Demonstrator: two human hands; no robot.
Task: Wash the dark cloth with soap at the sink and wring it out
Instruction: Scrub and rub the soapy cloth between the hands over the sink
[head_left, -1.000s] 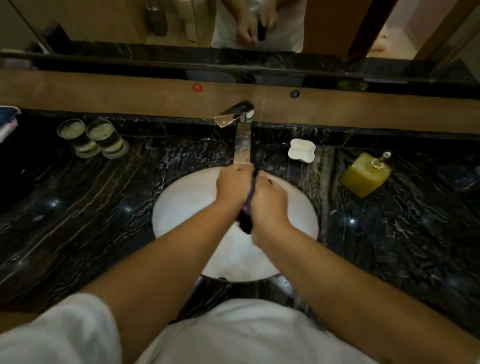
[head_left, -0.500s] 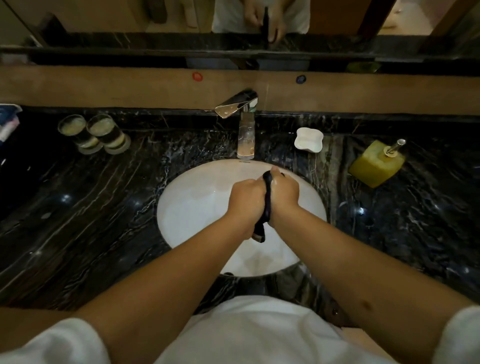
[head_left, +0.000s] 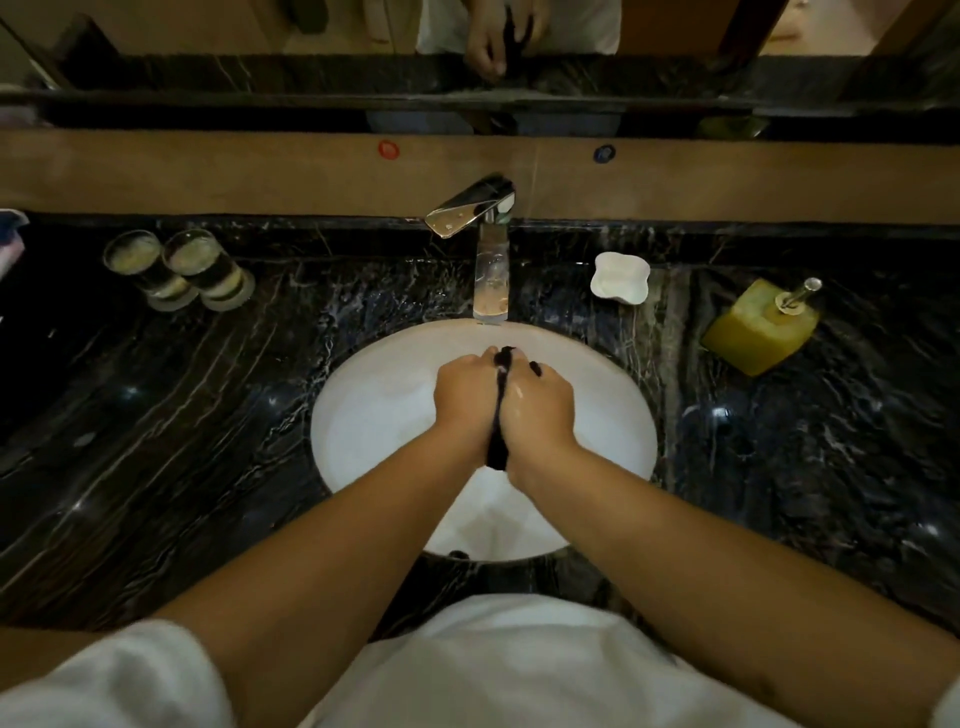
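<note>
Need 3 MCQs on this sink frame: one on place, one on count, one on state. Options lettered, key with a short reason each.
1. Where is the yellow soap dispenser?
A. left of the faucet
B. on the counter right of the sink
C. inside the basin

2. How many glasses stand on the counter at left?
A. one
B. two
C. four

3. What state is the dark cloth in?
A. pressed between both hands over the basin
B. lying flat on the counter
C. draped over the faucet

Key: 1 B, it sits on the dark marble beyond the white dish. 2 B, a pair side by side. 3 A, the left hand and right hand squeeze it above the sink.
</note>
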